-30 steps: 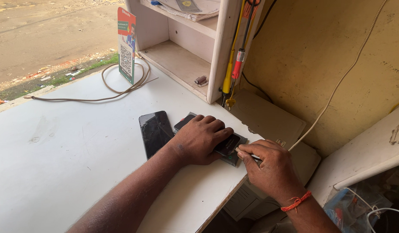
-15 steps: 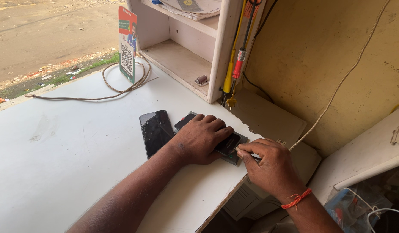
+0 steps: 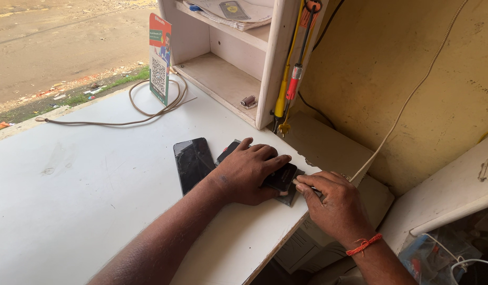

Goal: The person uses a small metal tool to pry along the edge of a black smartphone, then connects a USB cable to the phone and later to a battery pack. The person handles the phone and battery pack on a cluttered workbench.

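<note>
We see our two forearms bare, without sleeves; our right hand (image 3: 333,207) wears a thin orange thread bracelet (image 3: 364,245) at the wrist.

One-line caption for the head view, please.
Left hand presses a dark phone flat on the white table; right hand works at its end, beside a loose black screen panel.
</note>
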Demonstrator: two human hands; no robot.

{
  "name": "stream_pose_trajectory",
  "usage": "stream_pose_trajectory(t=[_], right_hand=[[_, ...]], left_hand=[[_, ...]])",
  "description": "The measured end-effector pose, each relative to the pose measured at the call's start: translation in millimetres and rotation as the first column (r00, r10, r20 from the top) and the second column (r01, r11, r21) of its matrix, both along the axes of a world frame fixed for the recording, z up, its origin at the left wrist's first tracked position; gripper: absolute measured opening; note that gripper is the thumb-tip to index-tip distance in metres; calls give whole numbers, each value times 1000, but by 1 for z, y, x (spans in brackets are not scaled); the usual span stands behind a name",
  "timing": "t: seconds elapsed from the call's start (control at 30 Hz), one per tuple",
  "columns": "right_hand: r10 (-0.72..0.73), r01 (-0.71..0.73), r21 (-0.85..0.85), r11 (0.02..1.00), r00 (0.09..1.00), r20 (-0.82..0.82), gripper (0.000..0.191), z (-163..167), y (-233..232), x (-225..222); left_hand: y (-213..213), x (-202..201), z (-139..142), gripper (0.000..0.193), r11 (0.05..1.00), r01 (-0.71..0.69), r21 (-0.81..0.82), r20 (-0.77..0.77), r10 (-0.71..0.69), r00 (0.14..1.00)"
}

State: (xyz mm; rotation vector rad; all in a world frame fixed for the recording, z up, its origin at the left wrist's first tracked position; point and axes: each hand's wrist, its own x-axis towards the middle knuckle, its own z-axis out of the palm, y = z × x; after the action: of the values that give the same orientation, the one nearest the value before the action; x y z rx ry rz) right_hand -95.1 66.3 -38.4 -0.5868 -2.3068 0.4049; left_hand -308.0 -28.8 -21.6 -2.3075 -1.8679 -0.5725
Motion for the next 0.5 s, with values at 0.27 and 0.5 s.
stream_pose_trajectory(t=[0.27,0.5], right_hand=[[-5,5,-11,1000,1000,-13,15,-1,-2,0],[-22,21,-11,1000,1000,-8,13,-2,-1,-1]], left_hand=[[-1,-1,4,74,998,10,-60,86,-5,996],[-4,-3,6,79,996,34,-78,113,-25,993]])
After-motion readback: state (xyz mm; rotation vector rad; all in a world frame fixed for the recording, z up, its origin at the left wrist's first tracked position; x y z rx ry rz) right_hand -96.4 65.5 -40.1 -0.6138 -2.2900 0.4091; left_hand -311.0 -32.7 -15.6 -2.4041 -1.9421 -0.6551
